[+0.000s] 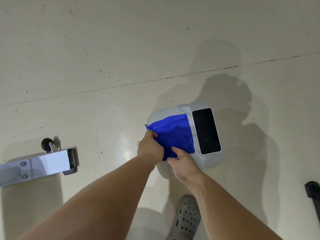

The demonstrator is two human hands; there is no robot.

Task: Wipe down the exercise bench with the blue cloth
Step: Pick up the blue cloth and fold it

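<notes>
The blue cloth [173, 132] lies folded on a pale grey machine console [209, 161] with a black screen [206, 131] at its right. My left hand [150, 147] pinches the cloth's left edge. At the cloth's near corner, my right hand [184, 164] grips it too. No padded bench surface shows in the head view; only a shiny metal beam [34, 166] at the left.
A small black wheel [47, 144] sits at the far end of the metal beam. A grey perforated clog [187, 220] stands on the pale floor below the console. A dark object [313, 193] pokes in at the right edge.
</notes>
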